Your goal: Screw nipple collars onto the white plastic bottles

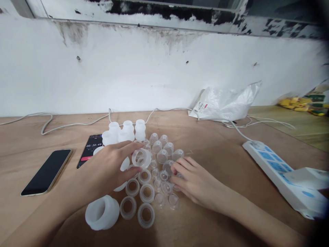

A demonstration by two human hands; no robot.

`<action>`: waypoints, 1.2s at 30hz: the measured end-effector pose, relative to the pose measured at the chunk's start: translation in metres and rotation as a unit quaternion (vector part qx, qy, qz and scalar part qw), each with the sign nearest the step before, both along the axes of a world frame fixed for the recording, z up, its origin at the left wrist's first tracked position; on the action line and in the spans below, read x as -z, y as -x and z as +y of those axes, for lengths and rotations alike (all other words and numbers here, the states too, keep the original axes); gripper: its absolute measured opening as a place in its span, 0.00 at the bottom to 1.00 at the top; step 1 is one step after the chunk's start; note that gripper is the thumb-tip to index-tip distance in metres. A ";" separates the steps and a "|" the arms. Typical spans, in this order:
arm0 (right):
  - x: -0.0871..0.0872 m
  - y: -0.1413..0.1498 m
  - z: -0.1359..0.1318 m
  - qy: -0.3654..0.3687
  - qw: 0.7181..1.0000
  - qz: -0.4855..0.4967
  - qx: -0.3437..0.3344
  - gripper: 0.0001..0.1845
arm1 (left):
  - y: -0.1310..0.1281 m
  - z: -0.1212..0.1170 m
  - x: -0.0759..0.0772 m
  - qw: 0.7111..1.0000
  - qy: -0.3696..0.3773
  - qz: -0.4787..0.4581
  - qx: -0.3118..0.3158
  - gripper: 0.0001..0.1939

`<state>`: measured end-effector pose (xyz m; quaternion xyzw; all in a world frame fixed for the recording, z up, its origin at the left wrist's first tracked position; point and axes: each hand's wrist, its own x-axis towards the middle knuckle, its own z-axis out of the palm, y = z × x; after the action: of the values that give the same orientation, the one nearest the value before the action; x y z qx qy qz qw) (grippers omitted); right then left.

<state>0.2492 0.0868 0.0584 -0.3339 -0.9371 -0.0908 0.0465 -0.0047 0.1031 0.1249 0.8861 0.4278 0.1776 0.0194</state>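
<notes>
My left hand (pixel 113 163) grips a translucent bottle collar ring (pixel 141 158) between thumb and fingers, its opening tilted toward me. My right hand (pixel 192 178) is closed, its fingertips on a clear bottle nipple (pixel 168 166) in a cluster; the fingers partly hide what they grip. Other clear nipples (pixel 162 156) stand in rows beyond, and small clear domed caps (pixel 159 199) lie nearer me. Several loose collar rings (pixel 147 192) lie flat between my hands. White rounded bottles (pixel 140 129) stand behind my left hand, and one white bottle (pixel 102 212) lies on its side in front.
A dark phone (pixel 46 173) lies at the left, and another phone (pixel 88 147) showing a timer is partly behind my left hand. At right is a white power strip (pixel 277 171) with a plug. A plastic bag (pixel 226 103) and a white cable (pixel 77 123) lie along the wall.
</notes>
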 end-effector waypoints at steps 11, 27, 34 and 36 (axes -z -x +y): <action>-0.032 0.006 0.008 0.155 0.987 0.050 0.017 0.09 | 0.005 -0.001 -0.001 1.000 -0.006 -0.024 0.017 0.16; -0.065 0.053 0.037 0.448 0.684 0.570 0.083 0.10 | -0.008 0.001 -0.009 0.883 0.318 -0.345 0.013 0.17; -0.055 0.070 0.046 0.485 0.594 0.632 0.114 0.10 | -0.009 0.002 -0.008 0.885 0.300 -0.355 -0.028 0.18; -0.052 0.072 0.045 0.502 0.583 0.626 0.125 0.11 | -0.010 0.004 -0.007 0.884 0.299 -0.359 -0.023 0.18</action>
<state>0.1773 0.1321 0.1105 -0.3923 -0.5213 0.6210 0.4344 0.0052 0.1069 0.1319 0.7036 0.4449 0.3472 0.4318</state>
